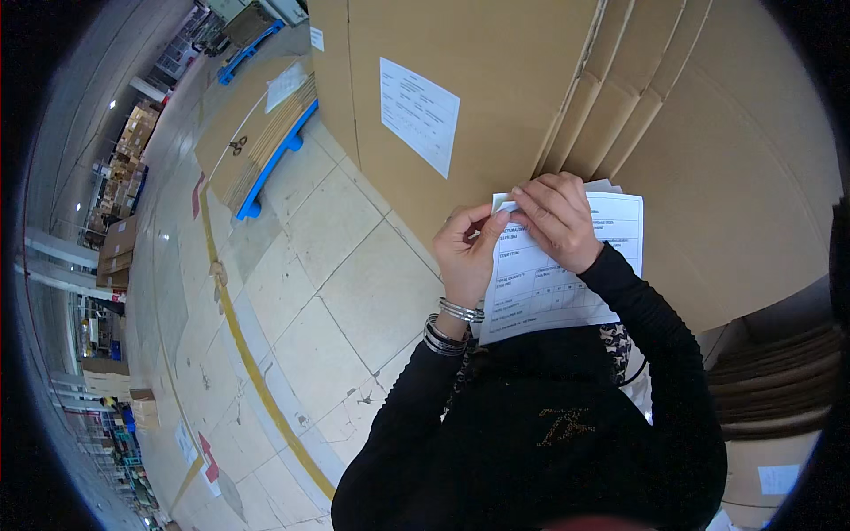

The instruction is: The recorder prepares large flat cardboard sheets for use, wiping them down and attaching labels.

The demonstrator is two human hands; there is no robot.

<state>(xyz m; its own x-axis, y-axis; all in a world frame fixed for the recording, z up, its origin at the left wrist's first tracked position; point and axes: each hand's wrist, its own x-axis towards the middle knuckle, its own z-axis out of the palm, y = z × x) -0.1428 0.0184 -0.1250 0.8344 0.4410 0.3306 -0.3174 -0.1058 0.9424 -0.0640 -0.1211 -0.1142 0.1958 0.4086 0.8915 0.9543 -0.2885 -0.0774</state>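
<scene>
My left hand [467, 252] and my right hand [556, 217] both pinch the top left corner of a white printed paper sheet [553, 288], held in front of my chest. The fingertips of both hands meet at that corner. Several bangles circle my left wrist. Black sleeves cover both forearms. Just beyond the sheet stands a tall stack of brown cardboard [531, 80] with another white printed label [419, 113] stuck on its face.
A second pile of flat cardboard [252, 133] lies on a blue pallet [274, 159] to the far left. A yellow line [252, 367] runs along the tiled floor. More cardboard sheets [770, 389] stack at the right. Boxes and shelves line the distant left side.
</scene>
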